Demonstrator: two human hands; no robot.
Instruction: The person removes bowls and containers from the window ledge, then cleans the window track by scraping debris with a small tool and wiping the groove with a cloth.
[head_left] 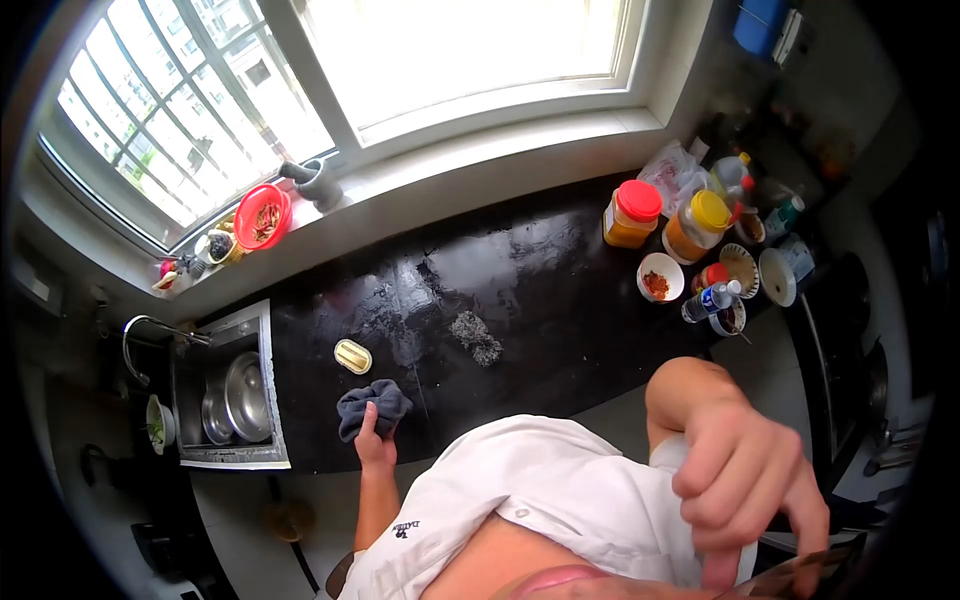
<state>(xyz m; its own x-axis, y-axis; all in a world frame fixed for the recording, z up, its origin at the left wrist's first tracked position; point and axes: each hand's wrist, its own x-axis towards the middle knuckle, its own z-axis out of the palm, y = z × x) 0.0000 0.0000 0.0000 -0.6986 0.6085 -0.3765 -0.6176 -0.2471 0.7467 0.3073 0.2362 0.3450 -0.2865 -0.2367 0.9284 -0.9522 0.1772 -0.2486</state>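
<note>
My left hand (372, 445) grips a bunched dark grey cloth (373, 408) at the front of the black countertop (560, 330), thumb on top. Just behind the cloth lies a small oval object (352, 356), cream with a pale rim, perhaps a scrub brush or sponge. To its right is a grey, mesh-like scouring pad (476, 338), lying flat. My right hand (745, 475) is raised close to the camera, fingers curled, beside a dark translucent edge (815, 572) that looks like eyewear. Whatever its fingertips pinch is hidden.
At left, a sink (277, 400) holds metal bowls (247, 397) under a curved faucet (140, 335). Red-lidded (632, 213) and yellow-lidded jars (697, 227), bowls and bottles crowd the right end. A red basket (263, 217) and stone mortar (318, 185) stand on the windowsill. Wet patches mark the counter.
</note>
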